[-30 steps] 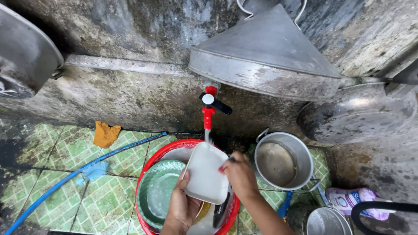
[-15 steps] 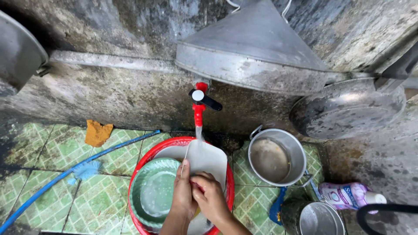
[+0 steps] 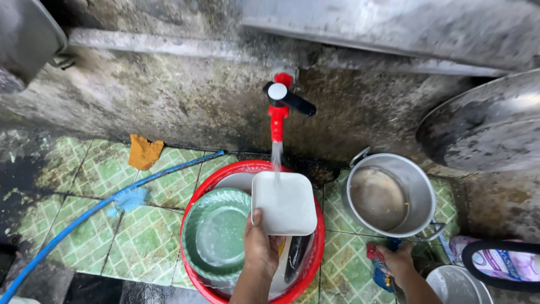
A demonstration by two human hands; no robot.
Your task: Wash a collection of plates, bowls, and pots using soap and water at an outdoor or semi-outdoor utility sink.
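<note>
**Under the tap: left grip holds the dish, right grip is off to the side**

Above the left hand (image 3: 260,247), white square dish (image 3: 284,202) sits face-up under the water stream from the red tap (image 3: 278,115), thumb clamped on its near edge. Dish is over the red basin (image 3: 308,264), green plate (image 3: 216,233) just left of grip. Right hand (image 3: 398,262) is well apart, low right by the blue-red item (image 3: 379,264); can't tell whether closed.
</note>
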